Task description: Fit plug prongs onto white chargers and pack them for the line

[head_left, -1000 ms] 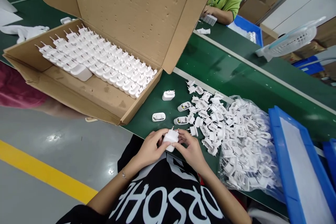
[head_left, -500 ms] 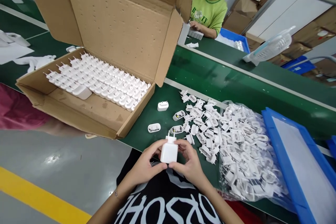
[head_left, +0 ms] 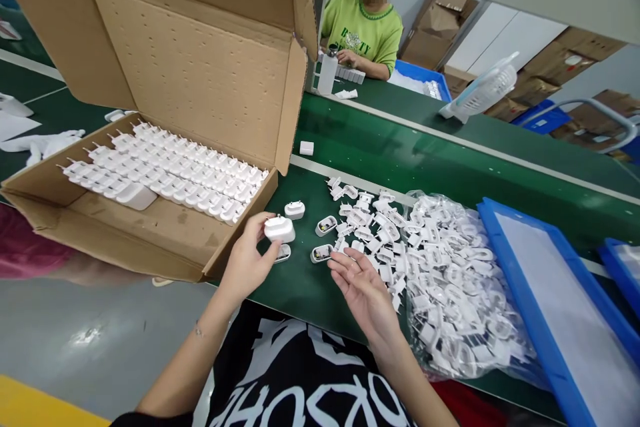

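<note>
My left hand (head_left: 250, 257) grips a white plug charger (head_left: 280, 229) between thumb and fingers, above the green bench and just right of the carton. My right hand (head_left: 363, 283) is open, palm turned inward, its fingertips close to an uncapped charger housing (head_left: 321, 253) with inner parts showing. Another uncapped housing (head_left: 327, 225) lies behind that one. Partly hidden under the held charger is a further housing (head_left: 283, 253). A closed-looking charger (head_left: 295, 209) stands just behind. Loose white plug caps (head_left: 367, 220) are scattered to the right.
An open cardboard carton (head_left: 290, 107) at left holds rows of white chargers (head_left: 175, 170). At right lie a clear bag of plug caps (head_left: 460, 280) and a blue-framed tray (head_left: 550, 293). A small white block (head_left: 307, 148) rests by the divider. A co-worker (head_left: 367, 33) sits across, near a fan (head_left: 483, 90).
Both hands held the charger close to my body. Now the left hand has carried it forward and left, while the right has let go and opened. The view has shifted too.
</note>
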A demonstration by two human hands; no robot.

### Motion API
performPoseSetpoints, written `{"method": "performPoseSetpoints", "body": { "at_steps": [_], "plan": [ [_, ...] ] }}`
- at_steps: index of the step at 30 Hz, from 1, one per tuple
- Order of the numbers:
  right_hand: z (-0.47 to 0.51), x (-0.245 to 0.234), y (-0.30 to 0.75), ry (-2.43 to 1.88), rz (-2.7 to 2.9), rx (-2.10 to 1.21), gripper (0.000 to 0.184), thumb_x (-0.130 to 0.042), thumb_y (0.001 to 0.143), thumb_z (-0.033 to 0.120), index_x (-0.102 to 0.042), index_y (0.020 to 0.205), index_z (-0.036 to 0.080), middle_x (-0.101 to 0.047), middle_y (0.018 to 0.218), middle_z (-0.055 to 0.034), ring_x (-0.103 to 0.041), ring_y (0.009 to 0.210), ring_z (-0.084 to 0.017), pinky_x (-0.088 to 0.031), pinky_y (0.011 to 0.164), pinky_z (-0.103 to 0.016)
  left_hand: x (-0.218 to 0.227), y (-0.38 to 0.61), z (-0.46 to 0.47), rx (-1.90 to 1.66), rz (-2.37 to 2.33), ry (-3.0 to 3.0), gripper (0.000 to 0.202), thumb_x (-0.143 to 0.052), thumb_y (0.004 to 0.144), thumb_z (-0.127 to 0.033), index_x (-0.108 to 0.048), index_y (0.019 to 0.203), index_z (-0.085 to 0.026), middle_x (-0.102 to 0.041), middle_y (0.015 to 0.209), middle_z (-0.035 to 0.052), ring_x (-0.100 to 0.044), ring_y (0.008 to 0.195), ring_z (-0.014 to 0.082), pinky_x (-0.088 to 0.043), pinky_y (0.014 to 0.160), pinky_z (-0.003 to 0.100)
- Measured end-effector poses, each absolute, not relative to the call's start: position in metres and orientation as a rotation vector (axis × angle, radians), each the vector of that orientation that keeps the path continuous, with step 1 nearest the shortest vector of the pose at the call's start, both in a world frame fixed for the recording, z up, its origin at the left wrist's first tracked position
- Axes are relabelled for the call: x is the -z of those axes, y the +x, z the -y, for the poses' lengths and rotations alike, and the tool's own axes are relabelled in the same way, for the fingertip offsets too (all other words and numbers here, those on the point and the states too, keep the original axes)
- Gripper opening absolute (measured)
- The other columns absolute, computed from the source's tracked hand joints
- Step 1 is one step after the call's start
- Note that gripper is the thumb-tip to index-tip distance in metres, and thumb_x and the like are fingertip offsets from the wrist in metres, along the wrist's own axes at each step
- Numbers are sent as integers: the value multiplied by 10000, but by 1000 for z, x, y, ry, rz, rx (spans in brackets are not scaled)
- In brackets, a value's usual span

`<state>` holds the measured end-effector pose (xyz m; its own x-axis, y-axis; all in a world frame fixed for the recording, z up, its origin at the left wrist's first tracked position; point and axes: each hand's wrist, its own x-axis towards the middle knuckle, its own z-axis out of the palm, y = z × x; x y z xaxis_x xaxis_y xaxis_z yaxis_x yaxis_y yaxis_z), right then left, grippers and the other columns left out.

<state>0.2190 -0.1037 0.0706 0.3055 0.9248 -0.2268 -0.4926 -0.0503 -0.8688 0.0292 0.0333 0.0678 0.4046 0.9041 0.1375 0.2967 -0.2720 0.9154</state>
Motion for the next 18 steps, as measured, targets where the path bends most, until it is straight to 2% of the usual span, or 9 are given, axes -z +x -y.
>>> {"method": "performPoseSetpoints", "body": {
  "at_steps": [3,7,10,12,14,16,18],
  "plan": [
    [105,-62,218,-1088,493,-1169,370,-710,767,304,-546,1093,243,-641,1133,-79,-649,981,-205,-525,894,-386,-68,39,-48,-686,-1108,2000,290,-501,832,-233,-482,1121,-227,-578,1134,58,-580,1018,227,-459,878,354],
    [107,-58,230,-1189,505,-977,327,-764,706,278,-580,973,234,-649,815,1,-637,748,-146,-543,746,-298,-60,44,-60,-512,-1179,2090,235,-487,787,-193,-490,1021,-216,-603,1017,40,-596,883,215,-470,751,325],
    [86,-68,260,-1356,624,-886,224,-722,754,323,-570,871,208,-655,709,2,-644,674,-158,-542,706,-320,-49,44,-71,-489,-1130,2056,193,-471,781,-184,-502,971,-202,-614,949,34,-606,862,202,-477,761,313],
    [51,-78,286,-1552,880,-800,172,-593,863,347,-558,950,203,-686,768,-23,-670,755,-178,-539,752,-346,-44,42,-75,-507,-1082,2008,210,-471,800,-212,-513,1005,-193,-626,996,46,-615,920,205,-483,826,328],
    [-2,-83,310,-1773,1210,-627,190,-476,924,314,-521,1065,194,-698,923,-57,-664,896,-186,-527,807,-349,-42,37,-71,-549,-1111,1995,314,-483,828,-267,-499,1131,-185,-608,1137,78,-593,1051,228,-465,923,368],
    [-60,-82,325,-1851,1333,-531,237,-522,887,217,-518,1118,166,-658,1096,-99,-610,1047,-210,-486,897,-364,-47,29,-58,-632,-1214,2049,419,-483,859,-326,-455,1254,-188,-550,1272,104,-534,1172,256,-427,997,411],
    [-112,-78,330,-1906,1420,-464,335,-579,831,127,-523,1161,132,-587,1226,-143,-518,1180,-253,-423,984,-406,-53,17,-35,-768,-1309,2126,421,-466,886,-359,-464,1280,-210,-541,1298,97,-512,1204,265,-421,1012,419]
  ]
}}
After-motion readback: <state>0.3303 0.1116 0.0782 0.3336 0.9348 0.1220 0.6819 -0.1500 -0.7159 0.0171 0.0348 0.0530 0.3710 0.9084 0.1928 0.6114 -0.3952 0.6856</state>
